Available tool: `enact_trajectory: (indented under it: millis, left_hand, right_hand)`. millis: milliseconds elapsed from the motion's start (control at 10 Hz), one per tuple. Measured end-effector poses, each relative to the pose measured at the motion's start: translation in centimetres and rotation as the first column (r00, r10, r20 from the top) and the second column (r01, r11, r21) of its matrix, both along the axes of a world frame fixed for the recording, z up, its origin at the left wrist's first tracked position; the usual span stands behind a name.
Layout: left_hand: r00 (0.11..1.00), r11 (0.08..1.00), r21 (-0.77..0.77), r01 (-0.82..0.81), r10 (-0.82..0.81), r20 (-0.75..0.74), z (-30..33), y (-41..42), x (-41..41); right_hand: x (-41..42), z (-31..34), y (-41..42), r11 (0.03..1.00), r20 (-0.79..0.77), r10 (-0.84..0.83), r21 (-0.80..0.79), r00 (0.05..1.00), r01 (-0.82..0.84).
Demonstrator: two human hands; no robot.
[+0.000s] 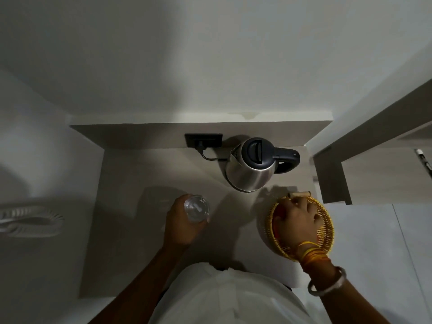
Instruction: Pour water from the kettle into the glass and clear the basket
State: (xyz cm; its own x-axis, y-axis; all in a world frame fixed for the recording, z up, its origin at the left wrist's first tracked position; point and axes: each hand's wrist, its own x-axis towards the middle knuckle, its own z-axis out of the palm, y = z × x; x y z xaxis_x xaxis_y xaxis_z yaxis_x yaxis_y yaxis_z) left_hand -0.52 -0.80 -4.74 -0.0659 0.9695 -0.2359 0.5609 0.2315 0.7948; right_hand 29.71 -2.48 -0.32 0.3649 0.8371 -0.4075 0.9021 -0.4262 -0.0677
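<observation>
Left hand [180, 226]: closed round glass [196, 208], mid-desk. Right hand [298, 217]: spread inside basket [326, 226], right edge; grip unclear. Kettle [251, 167]: rear, untouched. Step: clearing basket; next, right hand to kettle handle.

The surface [131, 230] is a pale beige slab set in a recess between plain white walls [210, 54]. A low upstand [145, 134] runs along its rear edge and carries a black wall socket [203, 139]. Pale floor tiles [378, 242] lie on one side. Lighting is dim and uneven.
</observation>
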Motion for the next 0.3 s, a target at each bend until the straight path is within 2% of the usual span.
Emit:
enact_trajectory:
  millis: [100,300]
  left_hand:
    - [1.0,1.0,-0.006,0.008,-0.007,0.02,-0.1,0.1,0.1]
    - [1.0,0.999,-0.037,0.009,-0.008,0.024,-0.1,0.2,0.1]
  right_hand:
    - [-1.9,0.7,0.3,0.996,-0.066,0.086,0.042,0.994,-0.083]
    - [-6.6,2.5,1.5,0.914,-0.074,0.287,0.319,0.955,-0.25]
